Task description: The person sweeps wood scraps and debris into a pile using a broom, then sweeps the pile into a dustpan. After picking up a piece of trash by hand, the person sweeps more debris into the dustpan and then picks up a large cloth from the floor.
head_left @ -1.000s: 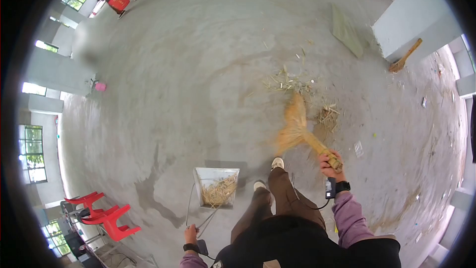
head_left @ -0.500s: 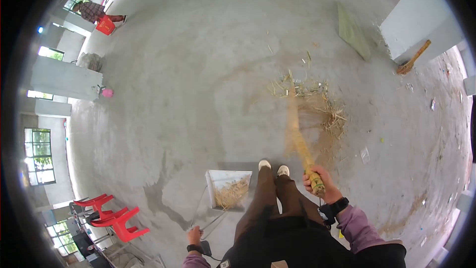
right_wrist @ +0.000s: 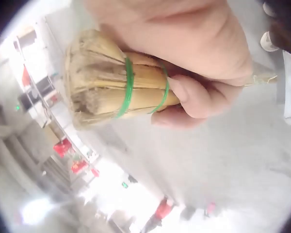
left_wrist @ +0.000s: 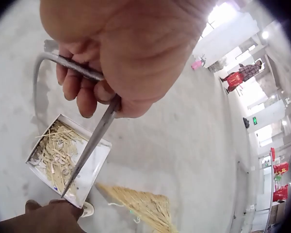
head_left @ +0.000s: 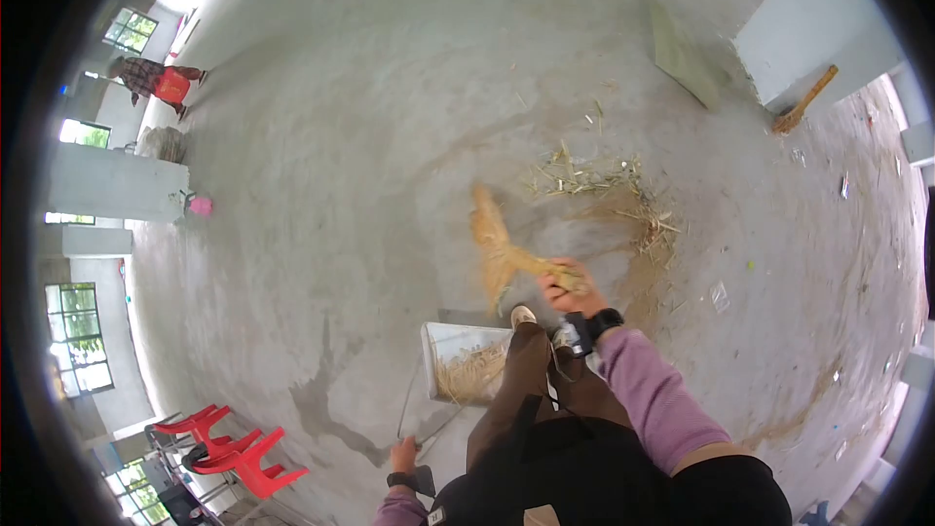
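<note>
My right hand grips the handle end of a straw broom, whose blurred bristles fan out over the floor just beyond the dustpan. Green bands wrap the broom's butt in the right wrist view, with thumb and fingers curled round the handle. Low at the left, my left hand holds the thin metal handle of a white dustpan. The dustpan sits on the floor beside my legs with loose straw in it. Further out lie scattered straw bits and a second clump.
Red plastic chairs stand at the lower left. Another broom leans on a pillar at the right, near a flat greenish sheet. A person with a red bag walks at the far left.
My right hand has swept the broom leftward from the straw toward the dustpan. The left hand keeps hold of the dustpan's handle. The distant person has walked further left.
</note>
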{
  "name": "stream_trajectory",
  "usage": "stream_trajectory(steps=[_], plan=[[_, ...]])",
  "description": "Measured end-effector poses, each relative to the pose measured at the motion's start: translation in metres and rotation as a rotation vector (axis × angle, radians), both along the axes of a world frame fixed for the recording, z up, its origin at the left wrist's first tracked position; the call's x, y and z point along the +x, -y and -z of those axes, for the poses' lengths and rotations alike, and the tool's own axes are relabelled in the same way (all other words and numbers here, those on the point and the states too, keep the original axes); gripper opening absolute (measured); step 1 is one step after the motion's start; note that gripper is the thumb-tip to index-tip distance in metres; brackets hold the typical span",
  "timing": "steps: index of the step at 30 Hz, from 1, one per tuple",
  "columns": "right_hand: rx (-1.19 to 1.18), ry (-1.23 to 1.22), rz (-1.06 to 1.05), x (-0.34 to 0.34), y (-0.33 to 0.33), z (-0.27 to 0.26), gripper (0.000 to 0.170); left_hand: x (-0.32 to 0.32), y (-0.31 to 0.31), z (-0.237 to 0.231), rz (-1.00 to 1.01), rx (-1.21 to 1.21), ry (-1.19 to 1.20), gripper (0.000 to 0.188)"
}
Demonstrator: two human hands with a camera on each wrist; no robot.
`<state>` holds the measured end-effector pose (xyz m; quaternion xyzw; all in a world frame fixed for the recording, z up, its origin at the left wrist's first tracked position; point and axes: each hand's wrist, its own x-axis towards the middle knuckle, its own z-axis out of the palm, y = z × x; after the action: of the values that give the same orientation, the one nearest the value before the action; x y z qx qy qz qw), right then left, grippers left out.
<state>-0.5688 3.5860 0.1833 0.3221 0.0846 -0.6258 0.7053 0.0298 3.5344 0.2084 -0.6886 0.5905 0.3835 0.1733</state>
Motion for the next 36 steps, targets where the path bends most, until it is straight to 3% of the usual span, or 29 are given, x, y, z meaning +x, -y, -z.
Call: stream_trajectory(steps=[1, 4, 7, 10, 13, 16, 19, 22, 25, 28, 31, 34, 36], plan=[[-0.019, 0.033, 0.010, -0.017, -0.012, 0.002, 0.027, -0.001, 0.002, 0.002, 0.152, -0.025, 0.005, 0.037], [0.113, 0.031, 0.200, -0.050, -0.059, -0.009, 0.023, -0.024, 0.012, 0.003, -0.110, -0.003, -0.041, 0.027], [0.227, -0.107, 0.325, -0.077, -0.095, -0.023, 0.026, -0.024, 0.026, 0.016, 0.055, -0.053, -0.090, 0.029], [0.241, -0.148, 0.369, -0.095, -0.102, -0.039, 0.025, -0.040, 0.044, 0.023, -0.069, 0.050, -0.041, 0.031], [0.360, -0.347, 0.268, -0.095, -0.083, -0.056, 0.023, -0.056, 0.053, 0.027, -0.250, 0.042, -0.051, 0.041], [0.378, -0.416, 0.155, -0.068, -0.049, -0.084, 0.023, -0.063, 0.059, 0.031, -0.142, -0.003, -0.091, 0.040], [0.259, -0.518, -0.082, -0.038, -0.030, -0.086, 0.023, -0.074, 0.071, 0.027, -0.342, 0.024, -0.112, 0.039], [0.306, -0.397, -0.137, -0.023, 0.007, -0.102, 0.023, -0.090, 0.080, 0.021, -0.472, 0.039, -0.158, 0.039], [0.155, -0.242, -0.184, -0.020, 0.048, -0.095, 0.023, -0.093, 0.085, 0.021, -0.376, 0.019, -0.045, 0.039], [0.005, -0.320, -0.204, -0.027, 0.098, -0.086, 0.023, -0.094, 0.087, 0.026, -0.499, 0.002, -0.149, 0.039], [0.062, -0.048, -0.185, -0.044, 0.136, -0.029, 0.021, -0.105, 0.096, 0.002, -0.411, 0.030, -0.091, 0.036], [0.012, 0.042, -0.057, -0.077, 0.127, -0.005, 0.022, -0.080, 0.099, 0.015, -0.088, -0.071, -0.108, 0.032], [0.004, 0.067, 0.022, -0.103, 0.097, -0.002, 0.022, -0.101, 0.102, -0.002, -0.398, -0.012, -0.104, 0.031]])
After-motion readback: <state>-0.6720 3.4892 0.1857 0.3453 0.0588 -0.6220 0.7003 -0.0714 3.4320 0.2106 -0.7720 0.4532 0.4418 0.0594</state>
